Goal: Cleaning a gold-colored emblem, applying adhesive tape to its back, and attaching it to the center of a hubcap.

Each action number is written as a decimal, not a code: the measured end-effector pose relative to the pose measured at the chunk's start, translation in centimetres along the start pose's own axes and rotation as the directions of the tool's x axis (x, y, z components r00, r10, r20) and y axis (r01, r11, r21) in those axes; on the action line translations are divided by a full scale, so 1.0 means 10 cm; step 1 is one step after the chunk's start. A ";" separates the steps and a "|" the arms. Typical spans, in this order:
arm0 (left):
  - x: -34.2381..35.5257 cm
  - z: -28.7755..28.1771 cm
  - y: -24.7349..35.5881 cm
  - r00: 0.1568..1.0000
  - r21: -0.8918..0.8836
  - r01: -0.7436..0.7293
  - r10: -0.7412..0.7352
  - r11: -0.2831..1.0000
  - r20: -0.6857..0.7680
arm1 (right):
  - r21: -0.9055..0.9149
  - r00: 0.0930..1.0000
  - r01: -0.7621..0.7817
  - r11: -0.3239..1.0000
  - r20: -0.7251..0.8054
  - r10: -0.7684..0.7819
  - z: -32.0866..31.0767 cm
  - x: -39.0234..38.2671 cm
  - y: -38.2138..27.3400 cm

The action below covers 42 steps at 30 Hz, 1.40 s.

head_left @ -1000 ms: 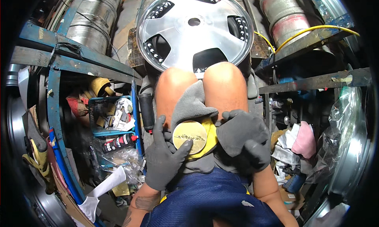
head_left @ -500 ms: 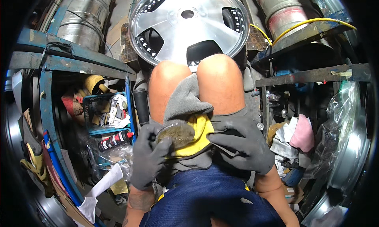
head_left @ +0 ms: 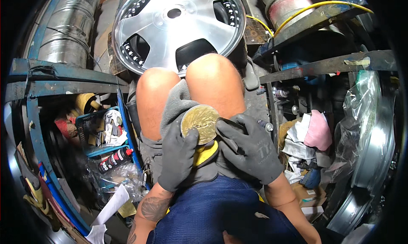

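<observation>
Both hands wear dark grey gloves and meet above my lap. My left hand (head_left: 177, 152) grips a round, shallow metal tin (head_left: 199, 125), gold-coloured and scratched, tilted so its flat round face shows. The left thumb presses on that face. At the tin's right edge, my right hand (head_left: 253, 146) has its fingers curled around a dark, thin-edged thing (head_left: 238, 126) whose kind I cannot make out. Under the tin, a yellow cloth (head_left: 205, 154) lies on my lap. A grey cloth (head_left: 176, 104) is draped between my knees.
A polished wheel rim (head_left: 199, 27) lies beyond my knees. Blue metal frames (head_left: 68, 86) stand at the left, around a blue basket (head_left: 88, 135) of scraps and a black bottle (head_left: 114, 160). Rags (head_left: 304, 135) and plastic-wrapped rims (head_left: 369, 159) crowd the right. A yellow cable (head_left: 314, 6) crosses above.
The tin has been raised and turned so its round face shows fully. My right hand has come up to its edge. The whole view has shifted, with the rim now further left.
</observation>
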<state>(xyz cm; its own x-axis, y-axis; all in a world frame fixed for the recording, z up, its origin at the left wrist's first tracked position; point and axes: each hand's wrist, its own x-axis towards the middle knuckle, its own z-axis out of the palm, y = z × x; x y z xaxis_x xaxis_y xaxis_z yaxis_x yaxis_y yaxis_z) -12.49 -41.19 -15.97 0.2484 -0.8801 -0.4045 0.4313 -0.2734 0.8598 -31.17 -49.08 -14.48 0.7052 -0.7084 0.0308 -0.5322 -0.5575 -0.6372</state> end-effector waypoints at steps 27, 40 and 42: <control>0.09 -0.17 -0.01 0.998 0.037 0.036 -0.037 0.999 0.041 | -0.070 0.999 0.041 0.997 0.030 -0.039 -0.05 0.29 -0.08; 0.07 -0.14 -0.04 0.999 0.084 0.034 -0.034 0.996 0.002 | -0.035 0.998 -0.008 0.999 0.057 0.010 0.03 0.00 0.03; 0.08 -0.19 -0.10 0.996 0.215 -0.059 0.043 0.975 0.079 | -0.045 0.999 0.029 0.999 0.024 -0.028 0.02 0.12 0.04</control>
<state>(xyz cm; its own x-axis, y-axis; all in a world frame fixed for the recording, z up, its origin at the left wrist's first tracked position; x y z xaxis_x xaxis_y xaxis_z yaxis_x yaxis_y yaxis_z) -11.13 -40.89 -17.75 0.1975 -0.9189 -0.3414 0.2196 -0.2980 0.9290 -30.40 -50.04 -14.86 0.7309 -0.6818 0.0298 -0.5319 -0.5965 -0.6010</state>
